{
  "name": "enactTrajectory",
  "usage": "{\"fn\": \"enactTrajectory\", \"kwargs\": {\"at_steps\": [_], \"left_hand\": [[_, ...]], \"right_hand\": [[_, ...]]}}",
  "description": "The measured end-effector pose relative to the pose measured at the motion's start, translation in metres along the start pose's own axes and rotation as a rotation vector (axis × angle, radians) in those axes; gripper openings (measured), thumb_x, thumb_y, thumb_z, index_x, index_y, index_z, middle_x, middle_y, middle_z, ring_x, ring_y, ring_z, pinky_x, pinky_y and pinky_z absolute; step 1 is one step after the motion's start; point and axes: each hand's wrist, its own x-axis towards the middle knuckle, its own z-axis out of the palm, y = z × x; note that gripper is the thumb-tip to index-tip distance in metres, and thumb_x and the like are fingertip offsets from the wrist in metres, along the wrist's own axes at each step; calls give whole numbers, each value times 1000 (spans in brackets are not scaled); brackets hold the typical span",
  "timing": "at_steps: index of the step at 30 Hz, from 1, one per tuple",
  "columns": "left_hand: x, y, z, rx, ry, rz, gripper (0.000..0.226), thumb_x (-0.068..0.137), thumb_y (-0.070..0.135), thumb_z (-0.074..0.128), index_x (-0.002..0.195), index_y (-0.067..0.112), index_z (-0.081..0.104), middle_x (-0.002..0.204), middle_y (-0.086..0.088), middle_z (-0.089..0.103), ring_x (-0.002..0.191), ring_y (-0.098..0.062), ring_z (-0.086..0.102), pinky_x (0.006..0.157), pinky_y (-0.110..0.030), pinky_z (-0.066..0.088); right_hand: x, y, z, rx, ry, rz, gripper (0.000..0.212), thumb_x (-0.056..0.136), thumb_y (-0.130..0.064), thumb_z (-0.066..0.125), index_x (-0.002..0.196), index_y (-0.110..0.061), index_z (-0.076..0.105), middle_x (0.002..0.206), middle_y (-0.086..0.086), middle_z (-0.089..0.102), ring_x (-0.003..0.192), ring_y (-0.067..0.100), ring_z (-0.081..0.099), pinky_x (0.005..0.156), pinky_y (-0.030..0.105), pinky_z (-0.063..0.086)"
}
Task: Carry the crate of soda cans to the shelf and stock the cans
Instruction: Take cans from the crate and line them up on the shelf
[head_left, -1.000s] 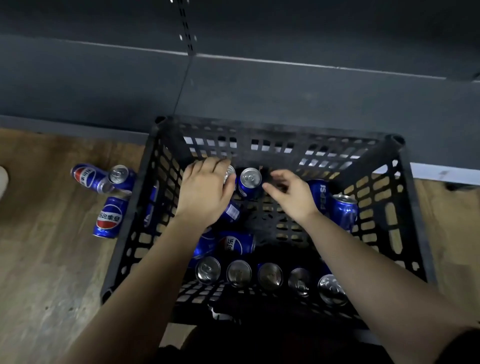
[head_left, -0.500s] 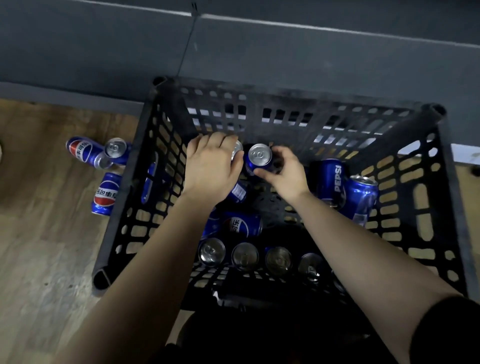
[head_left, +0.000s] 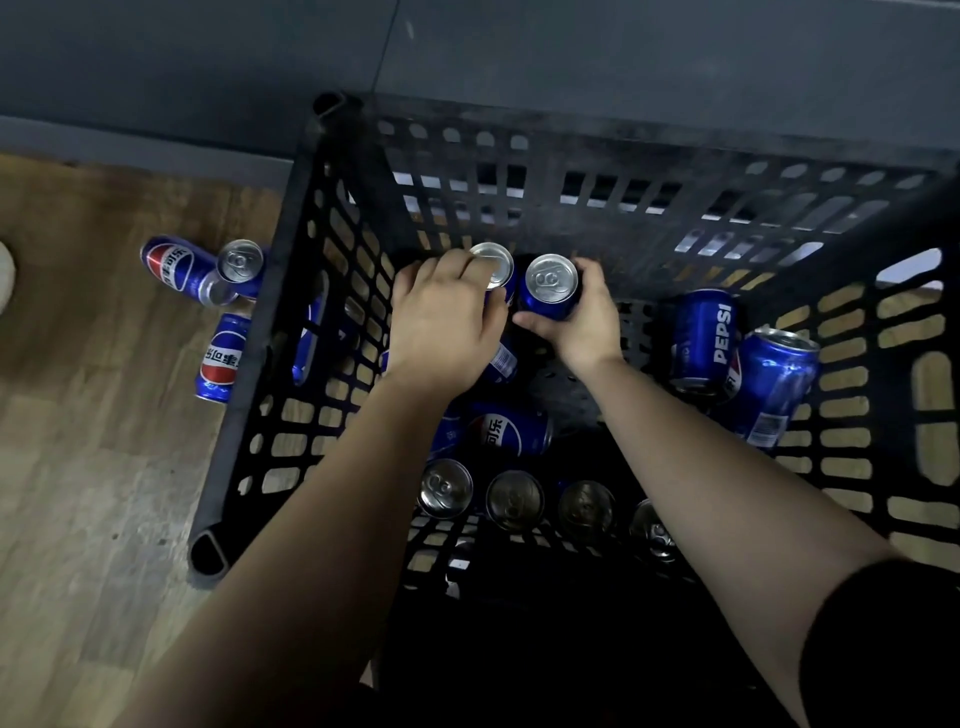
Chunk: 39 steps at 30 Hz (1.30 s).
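Inside the black crate (head_left: 332, 291), at the 12 o'clock wall: left hand (head_left: 447, 327) wrapped on one upright can (head_left: 496, 265), right hand (head_left: 587, 322) wrapped on another (head_left: 550, 286), long axes vertical, tabs up. Crate is on the floor against the shelf base (head_left: 571, 47), so the carry looks done. Stocking barely begun: about ten cans remain inside, three loose cans (head_left: 218, 312) at 9 o'clock outside.

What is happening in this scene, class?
A person reaches into a black crate on the floor. The left hand grips one upright can and the right hand grips another can. More cans stay inside; three cans sit on the floor outside its left wall.
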Motion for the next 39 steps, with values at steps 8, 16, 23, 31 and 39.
{"fn": "enactTrajectory", "kwargs": {"at_steps": [8, 16, 23, 31, 39], "left_hand": [[3, 2, -6, -77, -25, -55, 31, 93, 21, 47, 121, 15, 60, 121, -6, 59, 111, -27, 52, 103, -41, 28], [-1, 29, -53, 6, -95, 57, 42, 89, 30, 40, 125, 18, 59, 123, -4, 59, 111, -28, 53, 101, -42, 32], [16, 84, -183, 40, -77, 93, 48, 89, 35, 32, 123, 17, 60, 121, -4, 61, 111, -28, 55, 101, -43, 34], [26, 161, -359, 21, -51, 139, 52, 87, 37, 25, 117, 16, 62, 114, -3, 64, 104, -27, 58, 97, -41, 36], [42, 213, -515, 18, 57, 163, 48, 89, 35, 30, 118, 16, 63, 113, -3, 65, 102, -25, 61, 98, -41, 38]], "right_hand": [[-7, -7, -15, 5, -4, -53, 83, 56, -32, 94, 126, -22, 53, 119, -4, 64, 110, 15, 60, 99, 36, 48], [-39, -57, -65, 59, -35, -109, 64, 56, -33, 93, 108, -30, 55, 105, -12, 66, 98, 8, 64, 90, 40, 55], [-72, -177, -141, 107, -12, -137, 65, 53, -45, 88, 109, -35, 55, 109, -13, 66, 103, 9, 64, 94, 39, 52], [-125, -343, -260, 90, 6, -185, 63, 59, -33, 91, 112, -28, 56, 110, -12, 66, 102, 4, 61, 91, 25, 51], [-172, -488, -357, 187, 44, -231, 64, 61, -24, 91, 115, -22, 57, 113, -7, 66, 105, 3, 61, 92, 22, 49]]}}
